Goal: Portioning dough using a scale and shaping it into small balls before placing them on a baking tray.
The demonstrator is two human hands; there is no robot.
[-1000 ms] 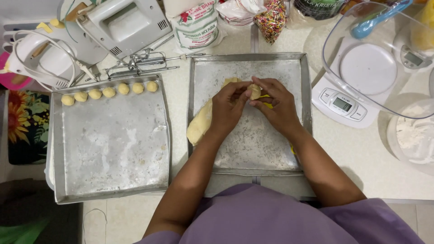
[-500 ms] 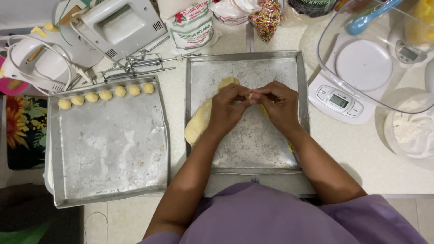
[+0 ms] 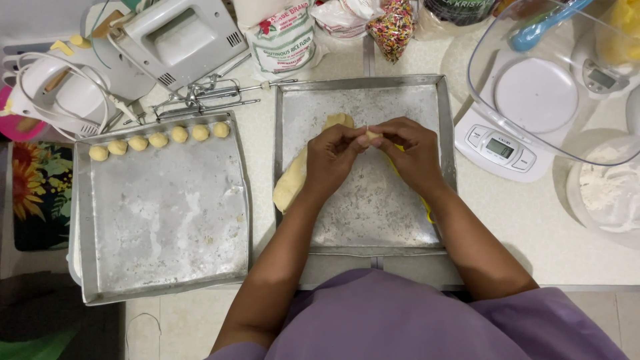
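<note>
the person's left hand (image 3: 333, 157) and right hand (image 3: 415, 155) meet over the middle of the floured metal tray (image 3: 363, 220) straight ahead, fingertips pinched together around a small piece of dough (image 3: 371, 135). both hands are in a narrow, closed grip on that piece, which shows only as a pale nub between the fingers; its shape cannot be told. a long roll of yellow dough (image 3: 293, 179) lies on the same tray, running from under the left hand toward the tray's left rim, with another bit of it showing just above the knuckles. a thin strip of yellow shows under the right wrist; what it is cannot be told.

on the second tray (image 3: 167, 227), to the left, six small dough balls (image 3: 159, 140) sit in one row along the far edge, each just beside the next. the rest of that tray carries only a dusting of flour.

judged from this, the work is in its early part: one row is laid down, a good length of the roll is still uncut, and most of the left tray has no balls on it.

around the trays on the pale surface (image 3: 533, 227) are a white hand mixer (image 3: 180, 40) with loose beaters (image 3: 207, 100), a bag of flour (image 3: 283, 40), a bag of coloured sprinkles (image 3: 393, 23), a kitchen scale (image 3: 497, 150) with a clear bowl (image 3: 553, 87) over it, and a bowl of white flour (image 3: 607, 190).
</note>
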